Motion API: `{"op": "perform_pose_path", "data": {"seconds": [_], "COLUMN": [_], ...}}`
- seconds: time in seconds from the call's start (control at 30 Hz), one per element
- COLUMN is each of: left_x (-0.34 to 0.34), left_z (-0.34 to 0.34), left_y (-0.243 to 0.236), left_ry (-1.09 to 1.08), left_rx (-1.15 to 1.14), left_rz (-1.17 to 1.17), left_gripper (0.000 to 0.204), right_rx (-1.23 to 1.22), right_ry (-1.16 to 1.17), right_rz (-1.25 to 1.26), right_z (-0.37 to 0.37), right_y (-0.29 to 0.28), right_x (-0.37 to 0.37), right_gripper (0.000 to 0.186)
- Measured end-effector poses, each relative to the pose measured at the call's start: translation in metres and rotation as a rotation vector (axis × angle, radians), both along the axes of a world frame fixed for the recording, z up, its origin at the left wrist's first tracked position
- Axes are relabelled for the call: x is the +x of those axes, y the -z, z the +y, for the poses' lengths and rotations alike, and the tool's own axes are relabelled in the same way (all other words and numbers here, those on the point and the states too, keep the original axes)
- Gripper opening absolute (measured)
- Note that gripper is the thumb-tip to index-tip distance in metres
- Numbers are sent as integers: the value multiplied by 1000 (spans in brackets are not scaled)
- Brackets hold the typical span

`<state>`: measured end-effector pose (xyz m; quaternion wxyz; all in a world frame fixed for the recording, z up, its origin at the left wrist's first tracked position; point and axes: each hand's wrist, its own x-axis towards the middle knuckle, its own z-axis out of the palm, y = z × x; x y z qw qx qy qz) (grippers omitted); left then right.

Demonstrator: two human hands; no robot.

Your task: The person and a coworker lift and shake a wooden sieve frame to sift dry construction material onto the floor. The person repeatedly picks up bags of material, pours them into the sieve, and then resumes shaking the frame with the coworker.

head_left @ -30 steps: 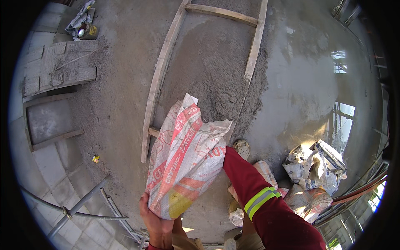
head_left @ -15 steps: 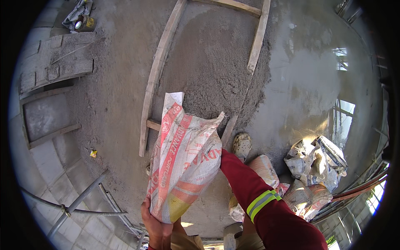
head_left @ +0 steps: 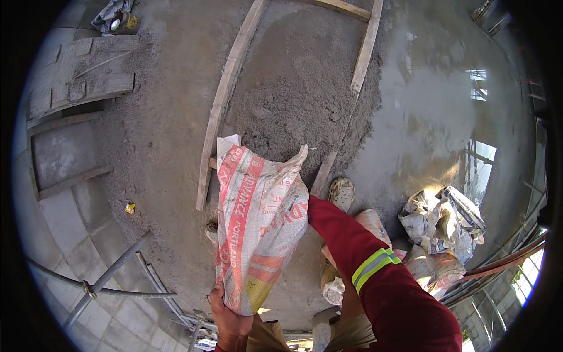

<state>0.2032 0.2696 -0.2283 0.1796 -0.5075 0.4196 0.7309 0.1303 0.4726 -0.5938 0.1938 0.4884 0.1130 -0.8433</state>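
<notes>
Clearly, the red-and-white sack (head_left: 258,229) is gripped by the left hand (head_left: 233,320); whether the hidden right hand grips cannot be told

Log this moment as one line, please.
left hand: grips lower end of sack | right hand: hidden by sack | sack: upper end toward gray mix | mix: partly between wooden boards

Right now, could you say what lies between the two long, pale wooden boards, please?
In the head view, coarse grey mix lies between the boards; the white-and-red woven bag hides its near edge.
</notes>
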Motion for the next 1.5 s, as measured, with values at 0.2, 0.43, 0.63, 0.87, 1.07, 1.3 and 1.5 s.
{"op": "perform_pose_path", "data": {"seconds": [0.2, 0.43, 0.63, 0.87, 1.07, 1.3, 1.5], "left_x": [16, 60, 77, 118, 98, 81, 62], "left_z": [-25, -80, -91, -122, -118, -157, -255], "left_y": [4, 143, 220, 239, 234, 221, 265], "left_ry": [21, 19, 234, 330, 421, 583, 693], "left_rx": [37, 63, -45, -99, -32, 124, 125], "left_rz": [15, 9, -46, -80, -20, 13, -164], "left_gripper": [62, 51, 37, 28, 30, 37, 45], "right_rx": [11, 36, 120, 474, 1566, 1631, 1584], "right_ry": [-8, -12, 96, -481, -2337, -2091, -1424], "right_rz": [10, 50, 309, -88, 646, 894, 536], "right_z": [9, 17, 60, 43, 68, -27, -206], "right_y": [-6, 3, 29, -85, -28, -110, -129], "right_x": [17, 25, 56, -29, 12, 124, 209], "right_gripper": [55, 55, 60, 52, 24, 32, 21]}}
